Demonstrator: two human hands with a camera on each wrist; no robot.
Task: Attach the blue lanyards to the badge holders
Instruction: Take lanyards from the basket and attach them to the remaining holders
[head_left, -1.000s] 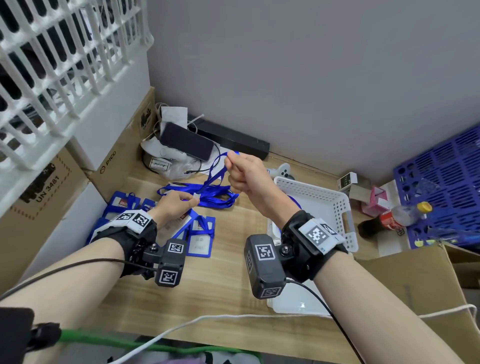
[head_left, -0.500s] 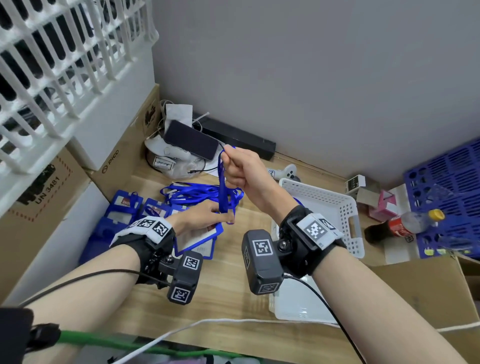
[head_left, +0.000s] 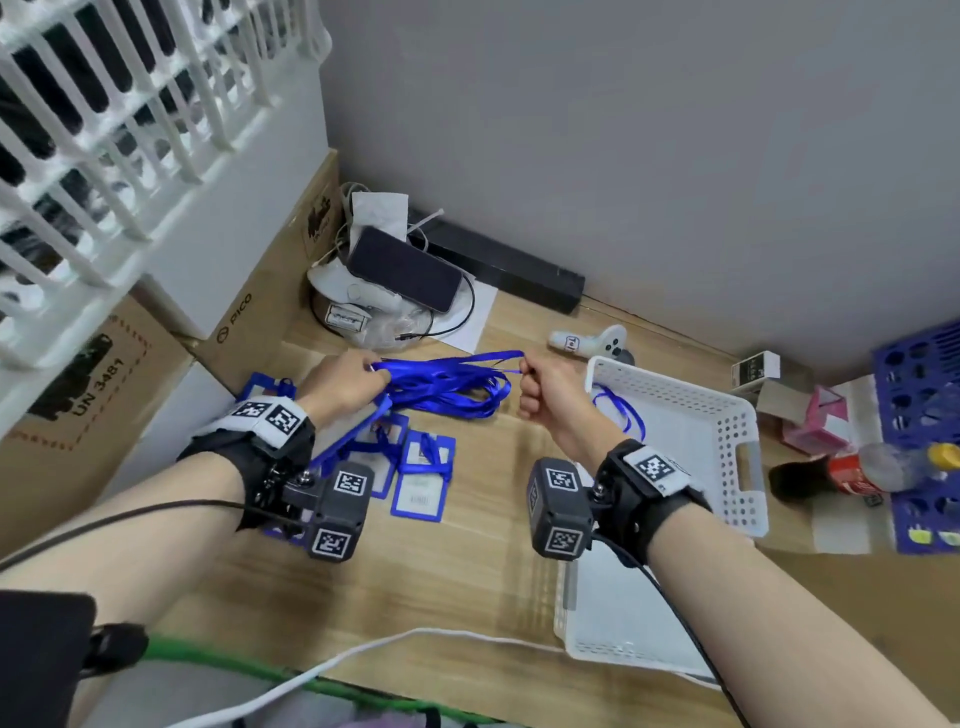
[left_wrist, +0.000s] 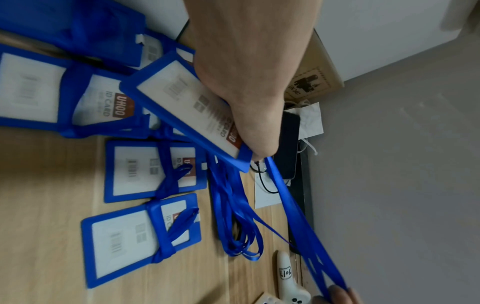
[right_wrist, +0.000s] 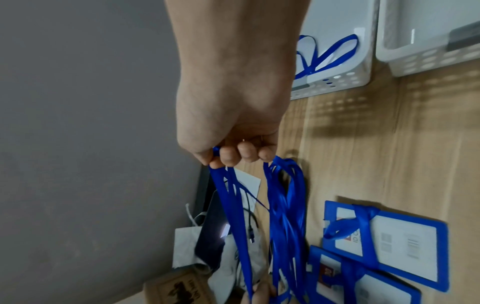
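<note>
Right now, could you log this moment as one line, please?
left hand: holds badge holder | right hand: pinches lanyard | lanyard taut

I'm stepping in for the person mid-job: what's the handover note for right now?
Left hand grips a badge holder and one end of a lanyard. Right hand pinches the other end, pulling it out level over the table.
Loose lanyards are piled between the hands.
Done: at least two holders on the table are already wrapped in lanyards.
Left: whether the held lanyard is attached yet can't be told; then the pile.
</note>
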